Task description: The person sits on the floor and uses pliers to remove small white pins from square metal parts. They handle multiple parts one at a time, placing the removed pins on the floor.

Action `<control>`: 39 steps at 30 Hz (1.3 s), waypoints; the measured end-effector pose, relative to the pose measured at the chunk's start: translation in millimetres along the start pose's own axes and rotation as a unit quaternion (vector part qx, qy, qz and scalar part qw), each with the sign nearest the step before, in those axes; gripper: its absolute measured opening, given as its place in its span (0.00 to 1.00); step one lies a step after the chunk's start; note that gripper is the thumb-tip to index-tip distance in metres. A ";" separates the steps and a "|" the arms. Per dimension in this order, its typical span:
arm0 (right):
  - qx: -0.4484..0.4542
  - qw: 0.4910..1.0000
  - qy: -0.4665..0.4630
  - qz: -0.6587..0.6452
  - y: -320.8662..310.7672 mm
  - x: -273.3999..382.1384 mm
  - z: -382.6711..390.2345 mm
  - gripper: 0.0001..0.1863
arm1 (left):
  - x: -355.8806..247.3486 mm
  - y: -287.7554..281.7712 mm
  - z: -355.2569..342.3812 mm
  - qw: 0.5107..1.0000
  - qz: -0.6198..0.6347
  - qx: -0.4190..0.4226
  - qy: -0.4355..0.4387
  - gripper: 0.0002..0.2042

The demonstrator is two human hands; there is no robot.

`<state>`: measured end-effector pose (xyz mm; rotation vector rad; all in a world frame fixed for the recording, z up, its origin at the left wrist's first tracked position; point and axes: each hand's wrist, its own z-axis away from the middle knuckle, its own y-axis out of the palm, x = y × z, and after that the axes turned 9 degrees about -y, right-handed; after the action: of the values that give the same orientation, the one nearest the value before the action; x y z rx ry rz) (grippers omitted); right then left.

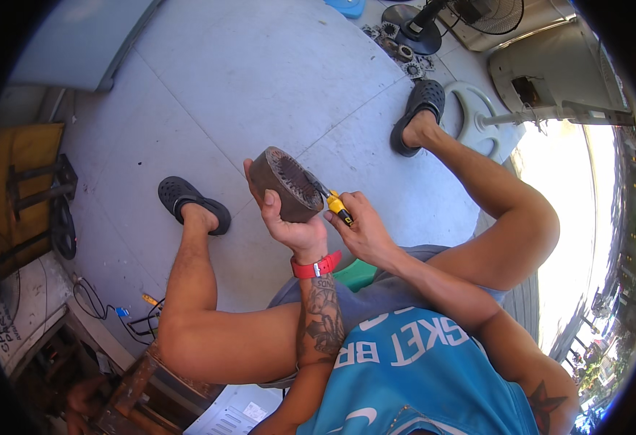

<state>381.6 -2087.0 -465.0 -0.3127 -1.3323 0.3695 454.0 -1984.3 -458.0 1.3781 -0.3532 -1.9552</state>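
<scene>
My left hand (289,228) is wrapped round the outer side of a brown, rusty stator core (278,185), a thick metal ring with slots along its inner wall. The ring is tilted, its opening turned up and to the right. In my right hand (367,230) is a yellow-and-black utility knife (338,208). Its dark grey tip lies at the right rim of the ring's opening; I cannot tell exactly where it touches. A red watch strap (316,267) circles my left wrist.
Several more stator cores (405,53) lie on the tiled floor beside a standing fan (434,22). A pale round stand base (470,116) is near my right foot. At the left are dark metal stands (39,188) and a loose cable (89,301).
</scene>
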 end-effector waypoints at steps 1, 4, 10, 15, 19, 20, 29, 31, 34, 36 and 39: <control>-0.010 1.000 -0.012 -0.003 -0.1 -1.4 0.1 0.15 | 0.0 -1.5 -0.7 1.000 -0.011 0.007 0.004 0.40; -0.011 0.999 -0.014 -0.041 -5.5 -5.7 -1.7 0.16 | -0.6 -8.2 -2.1 0.999 -0.002 0.037 -0.022 0.39; -0.023 0.990 -0.113 0.077 -28.6 -5.8 -7.4 0.18 | -0.3 -15.2 -9.6 0.988 0.107 0.086 -0.065 0.37; 0.045 0.999 -0.003 0.020 -23.4 1.2 -6.3 0.16 | -0.1 -14.8 -2.1 0.996 0.050 0.072 -0.022 0.39; 0.035 0.999 -0.010 -0.006 -16.7 -3.6 -6.3 0.15 | -0.1 -10.0 -1.1 0.996 0.047 0.072 -0.007 0.39; 0.029 0.999 -0.018 -0.018 -15.2 -5.4 -5.9 0.15 | -0.4 -8.8 -0.9 0.997 0.042 0.068 -0.003 0.39; 0.007 0.997 -0.031 -0.066 -10.2 -12.9 -2.2 0.15 | -3.6 -0.5 3.9 0.997 0.039 0.068 -0.008 0.42; 0.015 0.997 -0.021 -0.068 -10.2 -13.6 -2.6 0.15 | -3.8 0.2 4.0 0.998 0.034 0.058 -0.013 0.42; 0.019 0.996 -0.015 -0.091 -10.1 -15.0 -3.0 0.16 | -3.8 0.8 3.9 0.998 0.026 0.062 -0.012 0.42; 0.027 0.995 -0.005 -0.096 -9.3 -16.3 -3.3 0.16 | -3.6 0.6 3.9 0.998 0.025 0.061 -0.012 0.41; 0.025 0.992 -0.003 -0.120 -8.5 -18.6 -3.1 0.17 | -3.4 -0.7 4.5 0.998 0.025 0.055 -0.019 0.42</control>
<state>381.8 -2102.7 -478.4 -0.1072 -1.3471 0.2010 450.2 -1982.3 -454.2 1.3884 -0.5149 -1.9491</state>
